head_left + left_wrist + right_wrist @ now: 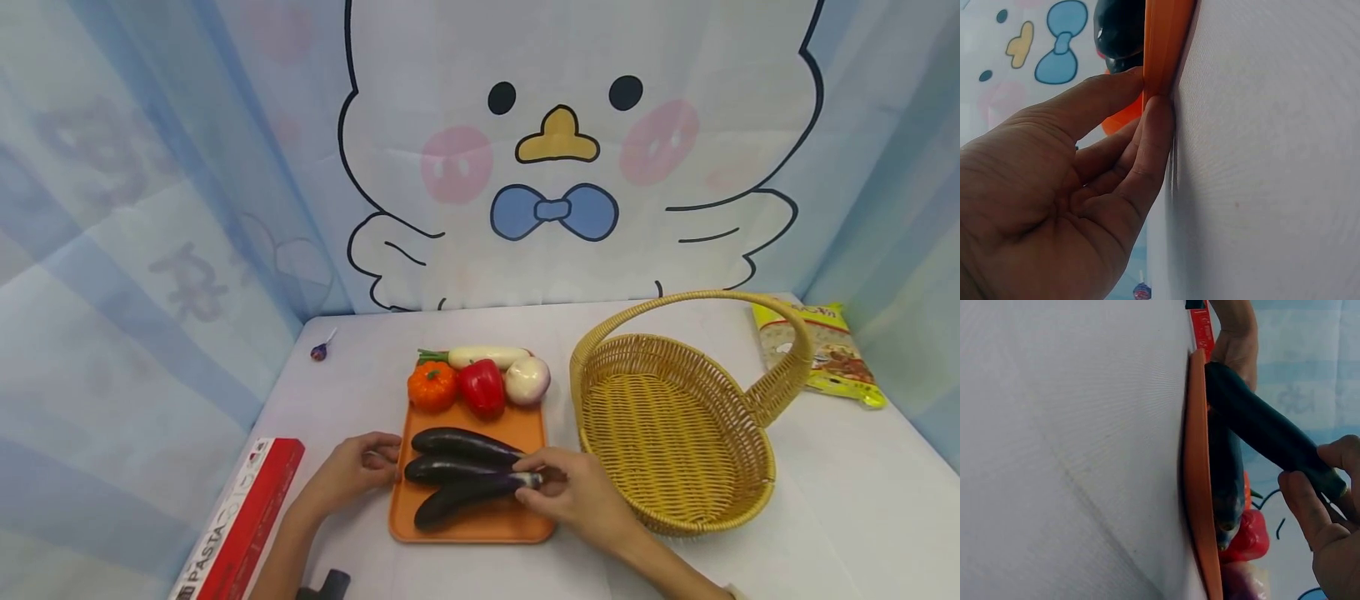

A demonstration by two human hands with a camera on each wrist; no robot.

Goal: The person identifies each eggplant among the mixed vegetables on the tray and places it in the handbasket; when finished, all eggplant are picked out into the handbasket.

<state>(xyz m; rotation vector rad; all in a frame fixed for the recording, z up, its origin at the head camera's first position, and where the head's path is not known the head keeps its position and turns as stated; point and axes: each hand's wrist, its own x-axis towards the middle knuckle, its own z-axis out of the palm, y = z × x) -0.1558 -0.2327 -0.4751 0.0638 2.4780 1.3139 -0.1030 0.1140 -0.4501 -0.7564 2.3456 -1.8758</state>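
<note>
Three dark purple eggplants lie side by side on an orange tray [517, 529]. My right hand [573, 496] pinches the nearest eggplant [457, 502] by its stem end between thumb and fingers. In the right wrist view this eggplant [1260, 422] slants, its held end raised off the tray and its far end at the tray's edge. The middle eggplant [450, 469] and the far eggplant [461, 443] rest on the tray. At the tray's left rim, my left hand [360, 471] grips the edge, thumb on top and fingers against the side, as the left wrist view shows [1085, 169].
Along the tray's far end sit an orange pumpkin [432, 386], red bell pepper [482, 388], whitish-purple turnip [527, 381] and white radish [487, 357]. A wicker basket [757, 492] with a tall handle stands right, before a yellow food packet [832, 350]. Left are a pasta box [247, 517] and lollipop [319, 352].
</note>
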